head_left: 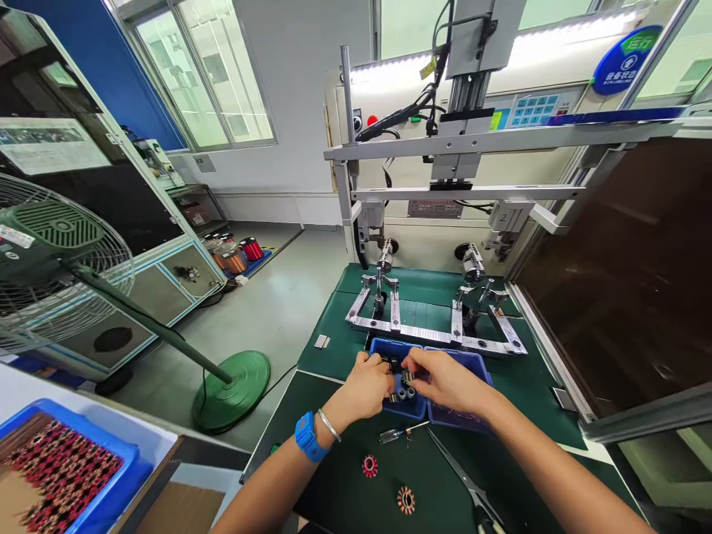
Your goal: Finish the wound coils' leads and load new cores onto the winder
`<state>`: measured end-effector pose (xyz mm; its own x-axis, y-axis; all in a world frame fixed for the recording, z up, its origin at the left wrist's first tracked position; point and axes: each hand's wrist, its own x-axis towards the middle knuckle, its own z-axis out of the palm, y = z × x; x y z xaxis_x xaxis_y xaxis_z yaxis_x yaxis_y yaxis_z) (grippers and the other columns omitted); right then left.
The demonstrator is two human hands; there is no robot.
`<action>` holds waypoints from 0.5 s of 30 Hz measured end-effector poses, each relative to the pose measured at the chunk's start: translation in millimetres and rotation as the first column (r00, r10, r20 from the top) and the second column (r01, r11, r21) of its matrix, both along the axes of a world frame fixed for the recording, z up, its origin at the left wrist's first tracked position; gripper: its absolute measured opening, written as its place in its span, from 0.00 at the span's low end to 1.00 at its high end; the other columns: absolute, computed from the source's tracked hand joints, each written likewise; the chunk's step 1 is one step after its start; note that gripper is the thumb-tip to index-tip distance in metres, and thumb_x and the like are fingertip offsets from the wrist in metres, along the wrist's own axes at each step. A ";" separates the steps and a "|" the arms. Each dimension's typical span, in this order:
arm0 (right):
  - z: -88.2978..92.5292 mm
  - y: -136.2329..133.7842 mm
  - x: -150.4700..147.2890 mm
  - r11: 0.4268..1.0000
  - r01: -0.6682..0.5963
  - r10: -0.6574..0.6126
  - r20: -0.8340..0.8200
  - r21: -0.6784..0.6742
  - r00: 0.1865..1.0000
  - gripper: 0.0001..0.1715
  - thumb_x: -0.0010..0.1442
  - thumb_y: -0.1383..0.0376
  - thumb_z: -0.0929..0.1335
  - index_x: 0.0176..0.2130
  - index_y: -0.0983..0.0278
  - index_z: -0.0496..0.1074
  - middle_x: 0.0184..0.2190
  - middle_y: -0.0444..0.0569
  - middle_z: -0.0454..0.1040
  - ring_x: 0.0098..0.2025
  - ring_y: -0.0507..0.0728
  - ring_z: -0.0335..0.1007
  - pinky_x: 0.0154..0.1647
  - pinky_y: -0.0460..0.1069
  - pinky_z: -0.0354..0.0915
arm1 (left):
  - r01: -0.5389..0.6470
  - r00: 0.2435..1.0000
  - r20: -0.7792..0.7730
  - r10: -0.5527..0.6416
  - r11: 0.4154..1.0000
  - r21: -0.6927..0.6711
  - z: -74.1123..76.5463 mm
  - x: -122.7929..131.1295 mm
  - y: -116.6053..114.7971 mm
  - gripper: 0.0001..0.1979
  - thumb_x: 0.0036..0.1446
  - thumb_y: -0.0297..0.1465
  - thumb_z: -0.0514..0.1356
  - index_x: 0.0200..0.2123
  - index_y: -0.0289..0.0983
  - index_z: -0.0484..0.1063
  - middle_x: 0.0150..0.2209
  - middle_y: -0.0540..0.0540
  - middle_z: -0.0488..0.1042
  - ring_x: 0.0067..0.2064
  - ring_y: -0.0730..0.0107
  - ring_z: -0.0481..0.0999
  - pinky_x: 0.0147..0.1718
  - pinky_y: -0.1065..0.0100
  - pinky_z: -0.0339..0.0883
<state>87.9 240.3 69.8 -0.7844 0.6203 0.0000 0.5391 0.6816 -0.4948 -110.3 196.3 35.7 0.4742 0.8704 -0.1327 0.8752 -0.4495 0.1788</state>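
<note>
My left hand (pixel 364 386) and my right hand (pixel 442 380) meet over a small blue bin (pixel 383 347) on the green work mat (pixel 334 348). Both hands have fingers curled and pinched around small dark and grey cylindrical parts (pixel 405 391) at the bin's front edge. A second blue bin (pixel 472 363) sits to the right, partly under my right hand. A blue watch and a bracelet are on my left wrist. What exactly each hand grips is too small to name.
Two wound coil parts (pixel 370 466) (pixel 406 500) lie on the mat in front. A small screwdriver (pixel 397 433) and scissors (pixel 470 486) lie nearby. A metal fixture (pixel 434 334) and winding machine stand behind the bins. A green fan (pixel 61 252) stands left, a blue tray (pixel 61 463) bottom left.
</note>
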 end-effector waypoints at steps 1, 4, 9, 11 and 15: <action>1.7 -4.2 4.2 1.000 0.003 -0.004 -0.051 -0.017 0.999 0.10 0.56 0.76 0.69 0.36 0.63 0.67 0.37 0.45 0.74 0.34 0.52 0.67 0.36 0.46 0.62 | 0.005 1.000 -0.003 -0.005 1.000 -0.003 1.0 -0.2 -1.7 0.07 0.56 0.25 0.59 0.34 0.38 0.78 0.39 0.39 0.76 0.46 0.54 0.67 0.43 0.53 0.54; 5.8 -14.5 12.3 0.998 -0.005 -0.005 -0.171 -0.055 0.985 0.15 0.52 0.75 0.73 0.38 0.63 0.69 0.39 0.45 0.73 0.38 0.53 0.67 0.39 0.46 0.64 | 0.004 1.000 -0.005 -0.004 1.000 -0.014 4.3 1.3 -4.8 0.07 0.59 0.27 0.58 0.36 0.37 0.78 0.41 0.39 0.77 0.47 0.54 0.67 0.44 0.53 0.54; 4.4 -18.1 19.8 0.998 0.017 -0.035 -0.261 -0.068 0.965 0.22 0.52 0.75 0.73 0.46 0.62 0.72 0.42 0.48 0.69 0.41 0.55 0.68 0.43 0.50 0.67 | -0.032 0.999 -0.018 0.031 0.998 -0.051 10.2 7.4 -3.8 0.07 0.61 0.33 0.61 0.38 0.39 0.79 0.39 0.40 0.80 0.49 0.52 0.68 0.47 0.52 0.53; 1.2 -18.7 22.3 0.998 0.030 -0.045 -0.276 -0.059 0.960 0.19 0.53 0.75 0.72 0.44 0.62 0.74 0.40 0.48 0.67 0.41 0.55 0.69 0.43 0.50 0.68 | -0.051 0.998 -0.028 0.049 0.997 -0.066 11.7 10.0 -3.1 0.08 0.60 0.34 0.62 0.35 0.39 0.80 0.36 0.39 0.81 0.48 0.52 0.70 0.48 0.51 0.53; -3.3 -17.1 29.9 0.999 0.046 -0.043 -0.311 0.000 0.949 0.23 0.52 0.78 0.69 0.46 0.60 0.77 0.41 0.48 0.68 0.41 0.54 0.70 0.43 0.49 0.69 | -0.125 0.992 -0.038 0.123 0.990 -0.057 10.6 16.5 -3.0 0.09 0.58 0.33 0.61 0.33 0.39 0.82 0.31 0.38 0.81 0.45 0.50 0.73 0.48 0.49 0.53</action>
<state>117.8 223.2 66.4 -0.7164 0.6536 0.2441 0.3889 0.6645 -0.6381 -93.9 193.3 46.2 0.3570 0.9124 -0.2002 0.9297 -0.3263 0.1709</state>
